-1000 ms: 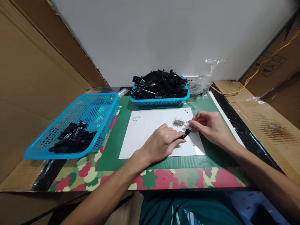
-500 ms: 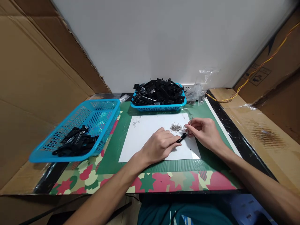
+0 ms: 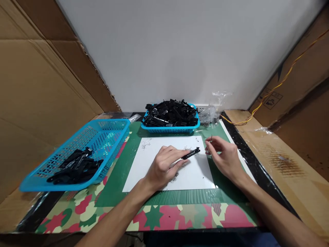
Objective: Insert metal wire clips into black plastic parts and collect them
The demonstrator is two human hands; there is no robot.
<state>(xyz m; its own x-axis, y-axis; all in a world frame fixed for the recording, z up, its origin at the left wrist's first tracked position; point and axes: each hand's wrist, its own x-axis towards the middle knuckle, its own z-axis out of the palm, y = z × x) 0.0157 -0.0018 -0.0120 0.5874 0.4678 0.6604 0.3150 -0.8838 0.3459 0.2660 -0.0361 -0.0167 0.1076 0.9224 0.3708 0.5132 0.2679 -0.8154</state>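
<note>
My left hand (image 3: 164,166) pinches a slim black plastic part (image 3: 191,153) between thumb and fingers, holding it tilted over the white sheet (image 3: 151,164). To its right, my right hand (image 3: 224,154) is closed around a thin metal tool (image 3: 211,138); most of the tool is hidden by the fingers, so I cannot make out its kind. The two hands are apart. Small wire pieces (image 3: 188,148) lie in a pile behind the black part, partly covered by it. Others (image 3: 174,178) show beside my left wrist, and a loose scatter (image 3: 146,144) sits at the sheet's far left.
A blue basket (image 3: 169,130) heaped with black parts stands at the back. Another blue basket (image 3: 113,154) on the left holds several black parts (image 3: 77,166). Clear plastic bags (image 3: 209,115) lie at the back right, near a yellow cable (image 3: 253,113). Cardboard walls flank the table.
My left hand has drawn the black part left and up off the sheet. My right hand with the thin tool has separated from it. The camera view has tilted up slightly.
</note>
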